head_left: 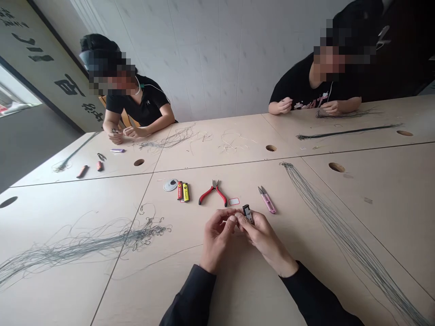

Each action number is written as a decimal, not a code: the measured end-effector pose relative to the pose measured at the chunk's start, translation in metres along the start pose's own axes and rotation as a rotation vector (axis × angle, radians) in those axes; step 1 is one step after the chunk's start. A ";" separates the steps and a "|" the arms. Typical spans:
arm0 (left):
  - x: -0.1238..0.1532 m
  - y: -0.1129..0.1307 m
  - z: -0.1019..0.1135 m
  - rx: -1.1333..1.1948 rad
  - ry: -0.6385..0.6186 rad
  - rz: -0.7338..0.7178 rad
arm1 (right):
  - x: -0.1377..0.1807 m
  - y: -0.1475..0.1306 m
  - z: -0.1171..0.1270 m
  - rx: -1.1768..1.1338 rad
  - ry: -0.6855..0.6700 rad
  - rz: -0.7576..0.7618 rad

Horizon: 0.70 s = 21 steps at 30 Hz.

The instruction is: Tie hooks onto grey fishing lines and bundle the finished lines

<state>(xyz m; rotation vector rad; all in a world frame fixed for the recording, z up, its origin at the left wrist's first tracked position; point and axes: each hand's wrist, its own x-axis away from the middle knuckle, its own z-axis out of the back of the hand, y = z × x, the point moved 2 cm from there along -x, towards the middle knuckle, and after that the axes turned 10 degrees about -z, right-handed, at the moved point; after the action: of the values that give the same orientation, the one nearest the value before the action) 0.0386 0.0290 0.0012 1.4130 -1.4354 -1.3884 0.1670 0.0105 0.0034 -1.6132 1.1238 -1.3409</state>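
Observation:
My left hand (217,237) is closed in a pinch, its thumb and fingertips meeting those of my right hand. A thin line (166,257) trails from it leftward over the table; the pinched end is too small to make out. In my right hand (267,237) a black lighter (247,213) stands upright, gripped between the fingers, while thumb and index fingertip press together beside it. Just beyond my hands lie red-handled pliers (213,192), pink thread snips (267,200), a red lighter (180,190), a yellow lighter (186,192) and a round clear disc (170,184).
A bundle of hooked lines (102,242) spreads at the left, and another bundle (326,213) runs down the right. Two people sit across the table (176,290), handling lines, with more bundles and lighters near them. Round holes (336,167) pierce the tabletop.

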 end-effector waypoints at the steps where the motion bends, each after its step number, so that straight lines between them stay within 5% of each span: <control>1: 0.001 -0.001 -0.001 0.021 0.003 0.013 | 0.000 0.000 0.000 0.042 0.009 0.054; 5: 0.000 -0.004 0.000 0.085 0.043 0.042 | 0.001 -0.006 0.000 0.140 -0.009 0.186; 21: -0.002 -0.015 0.008 0.159 0.105 0.174 | 0.005 -0.013 0.003 0.288 0.021 0.155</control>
<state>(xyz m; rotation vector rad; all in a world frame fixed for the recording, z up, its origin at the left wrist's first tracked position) 0.0349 0.0346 -0.0140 1.4000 -1.5877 -1.0968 0.1727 0.0101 0.0163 -1.2817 0.9943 -1.3506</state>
